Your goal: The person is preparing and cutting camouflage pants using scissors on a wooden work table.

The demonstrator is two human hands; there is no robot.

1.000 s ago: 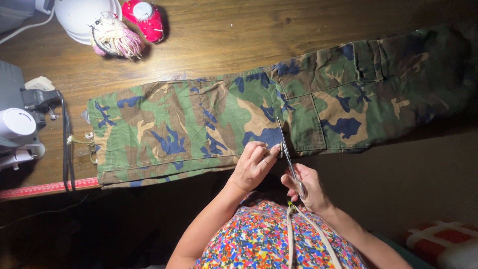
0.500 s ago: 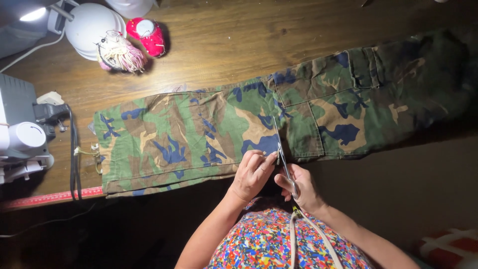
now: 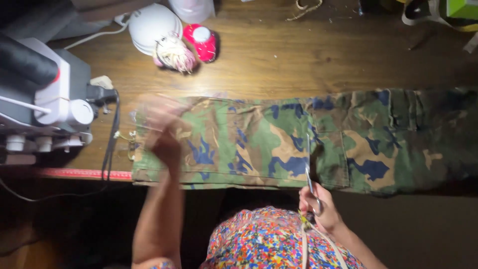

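Green-brown camouflage cloth trousers (image 3: 298,142) flat on brown wooden table (image 3: 279,60) | right hand (image 3: 318,209) clamped on metal scissors (image 3: 311,174) at near edge | left hand (image 3: 162,134) blurred over hem, grip unclear | risk: unpinned cloth shifting, crooked cut.

Camouflage trousers (image 3: 308,139) lie flat across the wooden table (image 3: 279,60). The right hand (image 3: 318,209) grips scissors (image 3: 311,174) at their near edge; the left hand (image 3: 159,124) (blurred) hovers over the hem end.
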